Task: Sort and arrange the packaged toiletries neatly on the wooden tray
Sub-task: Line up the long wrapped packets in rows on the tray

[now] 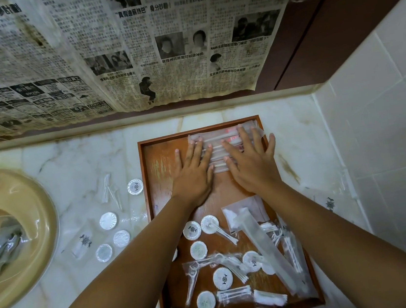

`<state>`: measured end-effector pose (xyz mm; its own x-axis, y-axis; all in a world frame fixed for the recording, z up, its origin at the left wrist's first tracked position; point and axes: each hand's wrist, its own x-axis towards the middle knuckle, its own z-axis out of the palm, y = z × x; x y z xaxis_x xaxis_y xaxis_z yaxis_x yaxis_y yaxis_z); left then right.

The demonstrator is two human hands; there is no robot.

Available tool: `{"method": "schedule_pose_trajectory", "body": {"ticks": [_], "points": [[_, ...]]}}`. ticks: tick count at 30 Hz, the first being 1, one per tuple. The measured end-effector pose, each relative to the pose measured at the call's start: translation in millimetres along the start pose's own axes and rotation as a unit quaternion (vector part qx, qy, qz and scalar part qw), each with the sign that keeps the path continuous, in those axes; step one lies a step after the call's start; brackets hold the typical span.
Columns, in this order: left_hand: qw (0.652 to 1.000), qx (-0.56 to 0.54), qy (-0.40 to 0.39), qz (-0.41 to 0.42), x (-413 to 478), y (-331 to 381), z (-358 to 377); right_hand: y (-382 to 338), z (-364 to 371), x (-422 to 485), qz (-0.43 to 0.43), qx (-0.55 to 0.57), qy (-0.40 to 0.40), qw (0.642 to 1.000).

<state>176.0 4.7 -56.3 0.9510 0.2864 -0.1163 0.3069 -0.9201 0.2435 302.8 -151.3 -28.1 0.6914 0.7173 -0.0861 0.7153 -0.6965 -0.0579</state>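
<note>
A wooden tray [161, 184] lies on the marble counter. At its far end sits a row of long clear packets [216, 139], stacked side by side. My left hand [193, 174] and my right hand [251, 164] both lie flat on these packets with fingers straight, pressing them down. The tray's near half holds a jumble: several round white wrapped soaps [191, 230], a long frosted packet [270, 250] lying diagonally, and clear bags of floss picks [205, 265] and cotton swabs [234, 295].
Left of the tray, round soaps [135, 186], a small clear sachet [83, 242] and thin clear packets [107, 188] lie on the counter. A beige sink [15, 238] sits far left. Another clear packet [329, 202] lies right of the tray, by the tiled wall.
</note>
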Motion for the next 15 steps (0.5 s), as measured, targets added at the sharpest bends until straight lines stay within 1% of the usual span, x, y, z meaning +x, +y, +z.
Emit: {"method": "schedule_pose_trajectory", "body": {"ticks": [7,15], "points": [[1.0,0.011,-0.003,-0.003,-0.6,1.8,-0.7,-8.7,9.8,-0.8,0.059,0.016,0.025,0.998],[1.0,0.014,0.006,-0.002,-1.5,1.5,0.4,-10.9,5.0,8.8,0.109,0.061,0.027,0.992]]}}
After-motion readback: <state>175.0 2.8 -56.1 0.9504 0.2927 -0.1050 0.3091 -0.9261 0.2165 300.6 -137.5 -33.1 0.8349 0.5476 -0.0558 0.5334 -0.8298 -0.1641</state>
